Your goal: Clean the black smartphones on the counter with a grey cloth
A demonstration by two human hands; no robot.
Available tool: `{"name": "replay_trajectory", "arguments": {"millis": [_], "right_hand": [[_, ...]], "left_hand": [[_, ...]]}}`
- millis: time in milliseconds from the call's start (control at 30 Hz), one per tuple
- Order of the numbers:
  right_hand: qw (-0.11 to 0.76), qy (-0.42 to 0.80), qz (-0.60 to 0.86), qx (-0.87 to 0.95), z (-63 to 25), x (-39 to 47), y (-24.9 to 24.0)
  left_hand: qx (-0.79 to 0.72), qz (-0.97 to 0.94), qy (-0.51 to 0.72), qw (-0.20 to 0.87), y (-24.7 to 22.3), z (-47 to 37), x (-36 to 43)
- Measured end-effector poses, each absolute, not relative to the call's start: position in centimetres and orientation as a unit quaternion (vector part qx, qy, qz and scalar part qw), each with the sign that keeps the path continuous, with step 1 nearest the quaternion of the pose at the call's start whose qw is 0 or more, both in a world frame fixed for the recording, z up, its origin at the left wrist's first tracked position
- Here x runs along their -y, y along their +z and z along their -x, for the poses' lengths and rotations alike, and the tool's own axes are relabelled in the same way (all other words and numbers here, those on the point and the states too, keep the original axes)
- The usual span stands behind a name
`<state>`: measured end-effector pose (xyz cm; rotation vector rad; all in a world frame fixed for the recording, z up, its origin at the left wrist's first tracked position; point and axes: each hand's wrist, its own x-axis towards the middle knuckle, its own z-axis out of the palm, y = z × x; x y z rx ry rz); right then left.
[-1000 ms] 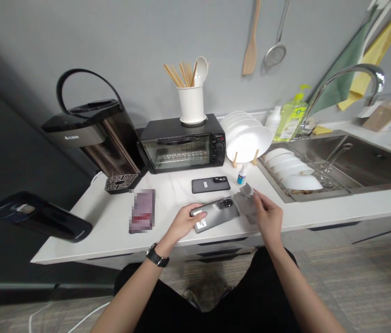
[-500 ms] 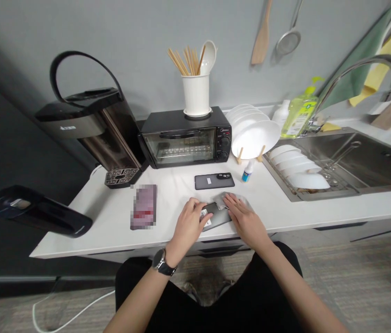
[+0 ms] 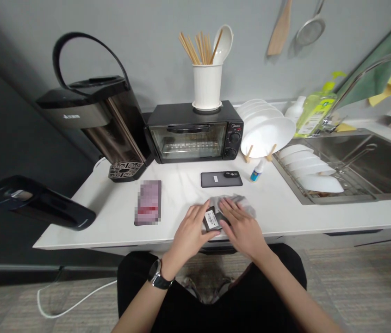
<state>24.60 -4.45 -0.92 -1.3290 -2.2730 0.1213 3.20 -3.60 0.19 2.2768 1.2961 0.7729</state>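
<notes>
A dark, flat phone-like device point(image 3: 211, 219) with a white barcode label lies on the counter in front of me. My left hand point(image 3: 191, 230) grips its left end, fingers along the far edge and thumb along the near one. My right hand point(image 3: 243, 230) presses a crumpled grey cloth point(image 3: 249, 204) over the right part of the device, its fingers flat on the cloth and its thumb reaching towards the label. Most of the device's right part is hidden. Just beyond lies a black phone point(image 3: 221, 179), back up, beside a small spray bottle point(image 3: 257, 171).
A pixelated pinkish item point(image 3: 148, 202) lies left on the white counter point(image 3: 177, 192). Behind stand a toaster oven point(image 3: 191, 141) bearing a utensil cup point(image 3: 207, 88), a drinks machine point(image 3: 112, 125) and racked plates point(image 3: 268, 134). A sink point(image 3: 372, 180) is at right, a dark cylinder point(image 3: 42, 203) at far left.
The label on the device has come more fully into sight between my hands. The right hand and the cloth have shifted slightly over the device. The head view has turned a little left.
</notes>
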Motion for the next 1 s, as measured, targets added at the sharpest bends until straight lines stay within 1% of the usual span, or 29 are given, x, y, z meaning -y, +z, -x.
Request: {"name": "replay_trajectory", "arguments": {"millis": [133,233,333,467,533,633,833,900,1000], "right_hand": [[0.244,0.113,0.422,0.866,-20.8,6.9,-0.3],[0.236,0.132,0.408,0.872,-21.2,8.1,-0.3],[0.233,0.107,0.432,0.865,-24.6,8.2,-0.8],[0.237,0.033,0.517,0.822,-29.7,6.6,-1.6],[0.241,0.006,0.546,0.802,-30.5,5.4,-1.8],[0.245,-0.001,0.551,0.798,-28.5,4.3,-1.6],[0.259,0.071,0.494,0.827,-20.1,6.7,-0.5],[0.263,0.093,0.484,0.83,-19.5,8.1,-0.3],[0.248,0.112,0.463,0.843,-21.6,9.5,-0.3]], "left_hand": [[-0.475,-0.819,0.267,0.179,-0.2,-3.1,3.7],[-0.479,-0.819,0.267,0.167,-0.2,-3.1,3.9],[-0.479,-0.811,0.284,0.182,-0.1,-3.2,4.0],[-0.487,-0.8,0.284,0.206,0.2,-3.4,3.7],[-0.487,-0.8,0.279,0.212,0.5,-3.5,3.5],[-0.481,-0.803,0.28,0.212,0.7,-3.5,3.4],[-0.484,-0.815,0.273,0.162,0.1,-3.3,3.8],[-0.495,-0.814,0.27,0.144,-0.1,-3.2,3.9],[-0.499,-0.81,0.27,0.146,0.1,-3.3,4.0]]}}
